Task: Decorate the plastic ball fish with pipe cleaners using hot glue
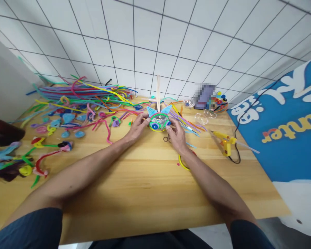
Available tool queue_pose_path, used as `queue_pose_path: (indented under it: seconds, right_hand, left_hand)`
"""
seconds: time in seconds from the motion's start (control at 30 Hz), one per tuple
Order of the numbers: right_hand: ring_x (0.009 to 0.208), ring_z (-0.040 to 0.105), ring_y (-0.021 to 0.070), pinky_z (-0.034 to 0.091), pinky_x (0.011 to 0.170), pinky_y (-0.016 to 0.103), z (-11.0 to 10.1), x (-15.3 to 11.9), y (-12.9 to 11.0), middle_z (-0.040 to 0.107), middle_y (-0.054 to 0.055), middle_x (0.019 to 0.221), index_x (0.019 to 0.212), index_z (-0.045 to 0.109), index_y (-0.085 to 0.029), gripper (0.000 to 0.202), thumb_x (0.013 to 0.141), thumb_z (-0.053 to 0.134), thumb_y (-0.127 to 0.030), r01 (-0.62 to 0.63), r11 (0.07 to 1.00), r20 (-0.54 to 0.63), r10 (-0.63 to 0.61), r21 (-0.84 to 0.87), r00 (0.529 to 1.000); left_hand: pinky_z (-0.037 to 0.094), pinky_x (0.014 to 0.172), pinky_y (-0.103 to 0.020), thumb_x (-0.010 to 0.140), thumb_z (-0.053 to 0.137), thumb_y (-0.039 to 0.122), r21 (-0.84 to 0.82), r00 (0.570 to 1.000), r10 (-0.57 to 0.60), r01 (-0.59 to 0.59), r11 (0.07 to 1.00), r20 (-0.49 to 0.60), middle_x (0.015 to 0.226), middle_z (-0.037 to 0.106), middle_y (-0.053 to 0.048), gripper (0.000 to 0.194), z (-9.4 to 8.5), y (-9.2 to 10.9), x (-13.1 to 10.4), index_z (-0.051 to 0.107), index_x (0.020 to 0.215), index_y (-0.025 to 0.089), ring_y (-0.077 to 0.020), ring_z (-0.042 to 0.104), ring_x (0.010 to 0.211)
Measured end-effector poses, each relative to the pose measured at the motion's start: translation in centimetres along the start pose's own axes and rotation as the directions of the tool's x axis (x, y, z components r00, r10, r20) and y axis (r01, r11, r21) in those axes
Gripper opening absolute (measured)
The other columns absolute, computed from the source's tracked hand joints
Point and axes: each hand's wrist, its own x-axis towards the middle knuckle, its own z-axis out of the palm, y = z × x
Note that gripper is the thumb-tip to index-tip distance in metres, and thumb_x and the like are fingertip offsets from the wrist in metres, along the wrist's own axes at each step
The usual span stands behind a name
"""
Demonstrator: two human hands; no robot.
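Note:
Between my two hands is a round clear ornament (160,121) ringed with pipe cleaners, with blue ear shapes on top, green-rimmed blue eye discs and a pale ribbon standing up behind it. My left hand (139,127) grips its left edge with thumb and fingers. On the other side, my right hand (176,134) pinches the right edge near an eye disc. Scissors (167,138) lie partly under my right hand. A yellow pipe cleaner ring (182,163) sits by my right forearm, which hides part of it.
A heap of coloured pipe cleaners (85,92) lies along the wall at the back left. Finished-looking pipe cleaner figures (41,155) are at the left. A yellow glue gun (225,142) with a black cord rests at the right, near clear plastic shells (201,118). A blurred-out dark rectangle (204,96) leans at the back.

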Motion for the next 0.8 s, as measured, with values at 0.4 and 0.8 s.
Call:
queue_pose_path:
  seconds: [0.4, 0.8]
  right_hand:
    - [0.127, 0.069, 0.0298, 0.060, 0.107, 0.050, 0.04, -0.29, -0.05, 0.071, 0.009, 0.141, 0.136, 0.067, -0.029, 0.053, 0.096, 0.067, -0.063, -0.036, 0.999, -0.019, 0.036, 0.003, 0.999]
    - [0.127, 0.069, 0.0309, 0.058, 0.109, 0.052, 0.07, -0.52, 0.18, 0.072, 0.011, 0.142, 0.137, 0.068, -0.026, 0.055, 0.096, 0.066, -0.063, -0.029, 1.000, -0.035, 0.029, 0.011, 0.999]
  left_hand:
    - [0.053, 0.099, -0.038, 0.098, 0.062, 0.064, 0.095, 0.999, 0.042, -0.040, 0.995, -0.022, 0.121, 0.066, -0.008, 0.050, 0.30, -0.76, -0.19, 0.065, 0.123, 0.020, -0.0208, 0.063, 0.101]
    - [0.054, 0.100, -0.039, 0.101, 0.063, 0.054, 0.105, 1.000, 0.005, -0.002, 0.994, -0.028, 0.125, 0.065, -0.008, 0.040, 0.50, -0.48, -0.33, 0.063, 0.125, 0.022, -0.0210, 0.064, 0.103]
